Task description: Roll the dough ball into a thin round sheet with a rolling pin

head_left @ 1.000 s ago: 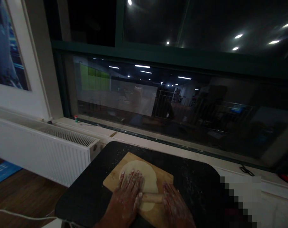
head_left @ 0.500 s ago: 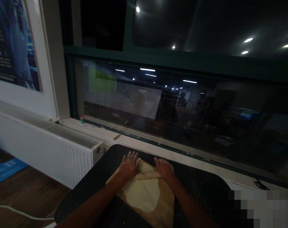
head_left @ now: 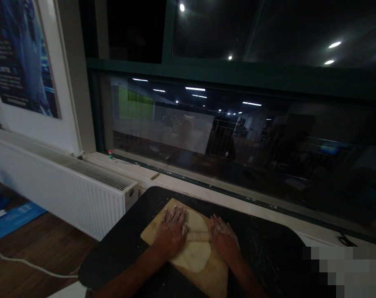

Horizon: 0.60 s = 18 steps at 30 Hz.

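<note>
A rolling pin (head_left: pixel 198 236) lies across a thin sheet of pale dough (head_left: pixel 191 257), which is spread on a wooden board (head_left: pixel 217 276). My left hand (head_left: pixel 173 231) rests over the left end of the pin, its floured fingers stretched out flat and pointing away from me. Over the right end lies my right hand (head_left: pixel 224 238), also with flour on it and fingers extended. Only the middle stretch of the pin shows between them; both its ends are hidden under my hands.
The board sits on a black table (head_left: pixel 119 248) dusted with flour. Behind it run a window sill (head_left: pixel 188 185) and a large window. A white radiator (head_left: pixel 107 207) stands to the left, and a small green-and-red container (head_left: pixel 110 154) is on the sill.
Both hands have drawn back toward me with the rolling pin, leaving more of the dough's far part and the board's far corner showing. The view has shifted slightly.
</note>
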### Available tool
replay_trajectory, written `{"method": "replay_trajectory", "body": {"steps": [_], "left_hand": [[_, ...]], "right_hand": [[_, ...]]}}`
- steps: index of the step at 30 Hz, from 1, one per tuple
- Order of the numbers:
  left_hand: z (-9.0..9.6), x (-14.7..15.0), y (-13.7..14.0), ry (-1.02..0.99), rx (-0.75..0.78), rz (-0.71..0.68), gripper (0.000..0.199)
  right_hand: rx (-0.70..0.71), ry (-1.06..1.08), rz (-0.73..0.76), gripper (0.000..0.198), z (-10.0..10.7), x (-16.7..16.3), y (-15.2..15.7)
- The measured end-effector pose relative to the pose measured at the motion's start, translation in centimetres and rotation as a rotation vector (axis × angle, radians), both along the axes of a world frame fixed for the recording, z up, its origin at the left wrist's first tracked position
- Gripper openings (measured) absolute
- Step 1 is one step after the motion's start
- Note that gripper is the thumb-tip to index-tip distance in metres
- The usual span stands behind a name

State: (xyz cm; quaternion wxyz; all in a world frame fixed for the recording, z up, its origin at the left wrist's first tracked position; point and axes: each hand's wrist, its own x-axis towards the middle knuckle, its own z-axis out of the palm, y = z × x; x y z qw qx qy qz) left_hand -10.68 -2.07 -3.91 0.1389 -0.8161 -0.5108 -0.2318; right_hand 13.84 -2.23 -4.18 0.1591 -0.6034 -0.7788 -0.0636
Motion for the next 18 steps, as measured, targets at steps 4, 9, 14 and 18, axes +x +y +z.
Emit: {"method": "replay_trajectory", "body": {"steps": [4,9,14,18], "left_hand": [[0.5,-0.3,-5.3,0.079,0.083,-0.078,0.051],[0.3,-1.8,-10.3,0.154,0.234,-0.228,0.06],[1.0,-2.2,-8.8,0.132,0.199,-0.279,0.056],[1.8,-0.5,-2.5,0.054,0.026,-0.27,0.046]], "right_hand": [[0.071,-0.106,-0.027,0.051,-1.3,0.9,-5.6],[0.401,-0.205,0.111,0.043,-4.0,3.0,-10.0],[0.651,-0.295,0.168,0.042,-5.4,4.2,-9.1],[0.339,-0.309,0.037,0.039,-2.8,2.9,-4.7]]}}
